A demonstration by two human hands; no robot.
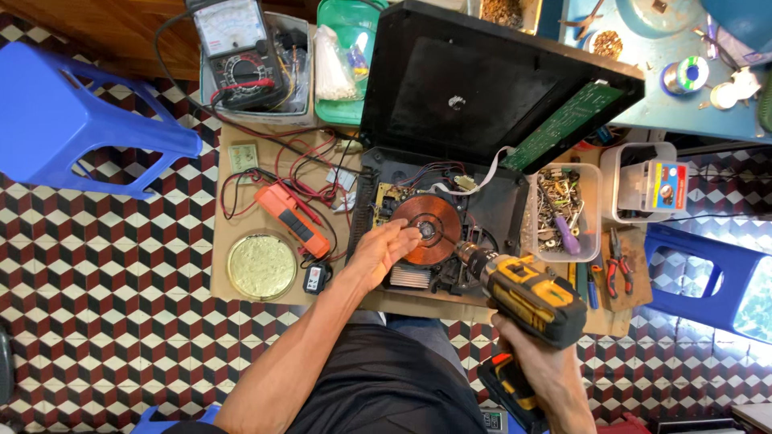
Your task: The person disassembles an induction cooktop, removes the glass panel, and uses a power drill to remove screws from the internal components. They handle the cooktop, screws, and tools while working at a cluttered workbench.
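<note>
The left hand (384, 245) is being held with its fingers (404, 231) loosely spread and laid flat on the round copper-coloured induction coil (425, 229); nothing is being gripped, and the fingertips are resting just beside the coil's dark centre hub. Whether anything small is being pinned under those fingertips cannot be made out. The right hand (537, 371) is being kept wrapped tightly around the handle of a yellow-and-black cordless drill (531, 299), whose chuck is being pointed at the coil's right edge; the bit tip is too small to be seen clearly, and the drill's battery base is being partly covered by the palm. The coil is sitting in the opened black plastic base of an induction cooker (498, 210), with the hinged black glass top panel (474, 84) being propped upright behind it, a green circuit board showing along its right edge. A clear plastic tub of mixed screws and metal parts (563, 210) is standing just right of the cooker. On the brown cardboard sheet (241, 185) to the left, an orange clamp meter (291, 215) and a round shallow tin (261, 265) are lying amid red and black leads. An analogue multimeter (240, 48) is being cut off at the top edge, and blue plastic stools (72, 120) are being cropped at both sides.
</note>
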